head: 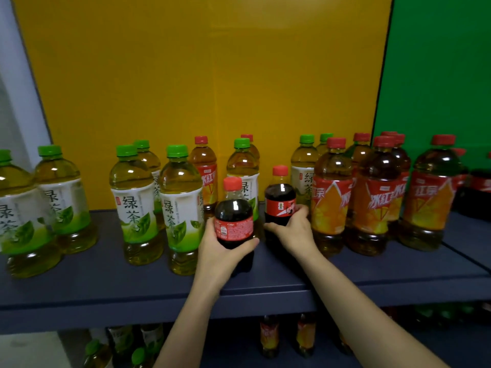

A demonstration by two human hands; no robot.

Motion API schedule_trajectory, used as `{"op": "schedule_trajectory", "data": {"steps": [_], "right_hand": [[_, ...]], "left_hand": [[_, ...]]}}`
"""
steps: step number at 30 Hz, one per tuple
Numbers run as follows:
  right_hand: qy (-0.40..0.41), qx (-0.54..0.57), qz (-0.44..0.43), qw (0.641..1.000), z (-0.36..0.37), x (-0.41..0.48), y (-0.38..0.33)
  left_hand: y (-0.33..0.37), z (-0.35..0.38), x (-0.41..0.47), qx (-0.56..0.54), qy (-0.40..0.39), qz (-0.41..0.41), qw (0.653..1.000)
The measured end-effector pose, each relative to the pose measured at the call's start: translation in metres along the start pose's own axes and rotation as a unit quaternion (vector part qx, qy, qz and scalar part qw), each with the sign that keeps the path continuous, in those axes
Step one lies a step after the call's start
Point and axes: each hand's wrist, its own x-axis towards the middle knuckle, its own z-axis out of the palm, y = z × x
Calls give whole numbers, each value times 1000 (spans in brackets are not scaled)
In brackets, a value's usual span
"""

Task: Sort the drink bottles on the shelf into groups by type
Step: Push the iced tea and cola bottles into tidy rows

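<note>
On the dark blue shelf (106, 285) stand several green tea bottles with green caps (135, 205) at the left and middle, and several iced red tea bottles with red caps (332, 200) at the right. Two small cola bottles stand in the middle. My left hand (220, 251) grips the nearer cola bottle (233, 219) around its lower half. My right hand (292, 229) holds the farther cola bottle (280, 200) from its right side. One red tea bottle (204, 168) and a second behind stand among the green teas.
A yellow panel (202, 75) backs the shelf, with a green panel (438, 75) at the right. More dark cola bottles (478, 189) sit at the far right. A lower shelf holds more bottles (269, 335). The shelf's front strip is bare.
</note>
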Motion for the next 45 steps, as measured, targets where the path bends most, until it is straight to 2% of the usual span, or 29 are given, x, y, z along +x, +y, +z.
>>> {"op": "schedule_trajectory", "data": {"steps": [7,15,23,34,45], "right_hand": [[-19,21,-96,995,-24,-49,3],[31,112,-116,986,-103,-79,19],[118,109,-117,980,-238,-99,56],[135,76,-79,985,-407,-112,130],[170,70,-81,979,-494,-42,192]], "left_hand": [[12,9,-1,-19,-44,9,999],[47,61,-26,-28,-58,71,995],[87,175,-77,-66,-108,87,988],[109,347,-151,-110,-138,68,982],[105,480,-124,-98,-146,71,982]]}}
